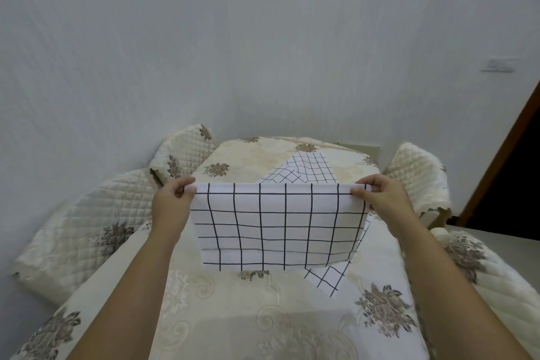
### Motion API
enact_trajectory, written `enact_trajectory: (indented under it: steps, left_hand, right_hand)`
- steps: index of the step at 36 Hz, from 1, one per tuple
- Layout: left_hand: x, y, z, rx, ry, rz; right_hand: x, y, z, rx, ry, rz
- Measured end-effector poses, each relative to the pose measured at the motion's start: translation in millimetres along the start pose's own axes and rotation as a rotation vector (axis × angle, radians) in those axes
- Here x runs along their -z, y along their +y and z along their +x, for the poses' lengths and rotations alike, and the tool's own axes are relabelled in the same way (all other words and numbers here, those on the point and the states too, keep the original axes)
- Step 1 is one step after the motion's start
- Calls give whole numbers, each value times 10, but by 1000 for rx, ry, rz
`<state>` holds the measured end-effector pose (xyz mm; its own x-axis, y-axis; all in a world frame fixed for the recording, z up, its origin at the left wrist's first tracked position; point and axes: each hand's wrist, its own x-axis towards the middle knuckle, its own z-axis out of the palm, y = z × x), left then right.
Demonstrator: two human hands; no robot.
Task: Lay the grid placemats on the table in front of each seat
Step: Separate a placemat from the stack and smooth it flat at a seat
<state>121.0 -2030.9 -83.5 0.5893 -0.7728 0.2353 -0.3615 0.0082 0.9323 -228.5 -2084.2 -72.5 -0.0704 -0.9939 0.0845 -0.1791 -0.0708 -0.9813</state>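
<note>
A white placemat with a black grid (277, 225) hangs in the air over the table (257, 313), spread flat between my hands. My left hand (172, 202) pinches its top left corner and my right hand (380, 199) pinches its top right corner. Behind it, at the far end of the table, more grid placemats (306, 169) lie rumpled. A corner of another grid placemat (328, 276) shows on the table below the held one, mostly hidden by it.
The table wears a cream cloth with brown flowers. Chairs with quilted cream covers stand at the left (84, 231), far left (182, 152), far right (418, 175) and right (502, 286). A white wall rises behind, and a dark doorway (514, 184) opens at the right.
</note>
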Motion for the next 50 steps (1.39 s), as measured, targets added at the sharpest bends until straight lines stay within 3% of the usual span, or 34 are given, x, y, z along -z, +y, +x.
enact_trajectory:
  steps: [5,15,23,27,33,41,50]
  left_hand:
    - [21,-21,3,-21,-33,172]
    - [51,-110,15,-26,-64,301]
    - [76,-139,-75,58,-63,139]
    - [98,-175,-155,67,-50,18]
    - [196,-261,-305,5,-26,41]
    - [515,-480,-422,32,-29,137]
    - [909,-1114,-411,165,-202,403]
  right_hand:
    - [-24,35,24,17,7,-34]
    - [-64,115,61,38,51,-105]
    - [-123,207,35,155,96,-236]
    - [-161,264,2,104,25,-135]
    - [-213,317,-107,91,-10,-101]
    - [-412,334,-312,65,-69,-129]
    - [-955,796,-629,-164,-110,-267]
